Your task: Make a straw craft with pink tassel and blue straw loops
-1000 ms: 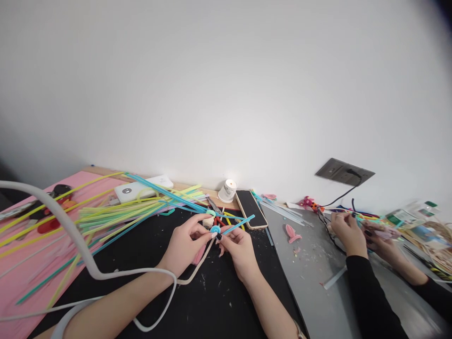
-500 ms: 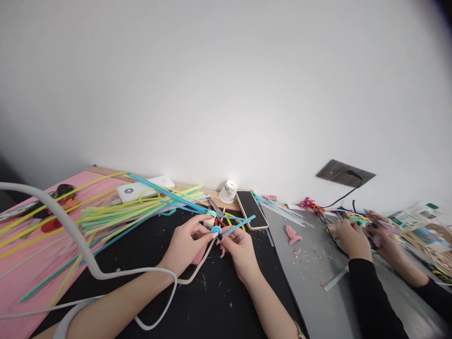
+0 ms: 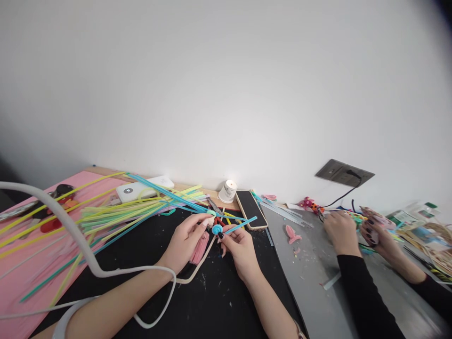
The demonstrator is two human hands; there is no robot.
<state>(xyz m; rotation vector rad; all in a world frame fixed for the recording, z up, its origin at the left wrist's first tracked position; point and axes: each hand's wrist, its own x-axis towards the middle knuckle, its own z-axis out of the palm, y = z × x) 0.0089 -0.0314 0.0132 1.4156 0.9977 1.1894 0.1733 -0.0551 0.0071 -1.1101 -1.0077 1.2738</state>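
Note:
A blue pipe cleaner (image 3: pixel 243 224) is wound at one end into a small flat coil (image 3: pixel 217 229). My right hand (image 3: pixel 241 249) pinches it just behind the coil, and its straight tail sticks out up and to the right. Left of the coil, my left hand (image 3: pixel 184 239) has thumb and forefinger drawn together, apart from the coil. Whether anything sits between those fingertips I cannot make out. A mint-green piece (image 3: pixel 211 213) shows just beyond them. Below the hands, a pink bundle (image 3: pixel 199 248) lies on the black mat (image 3: pixel 212 301).
Many loose pipe cleaners (image 3: pixel 116 217) spread leftward over pink sheeting (image 3: pixel 17 282). A white cable (image 3: pixel 84 245) crosses my left forearm. At the back stand a paper cup (image 3: pixel 228 191), a phone (image 3: pixel 252 210) and a white power bank (image 3: pixel 144 188). On the right, a co-worker's hands (image 3: pixel 342 233) handle small colourful pieces.
My left fingertips have come off the blue coil and shifted slightly up and left, uncovering it. My right hand keeps its pinch. The co-worker's near hand has moved left.

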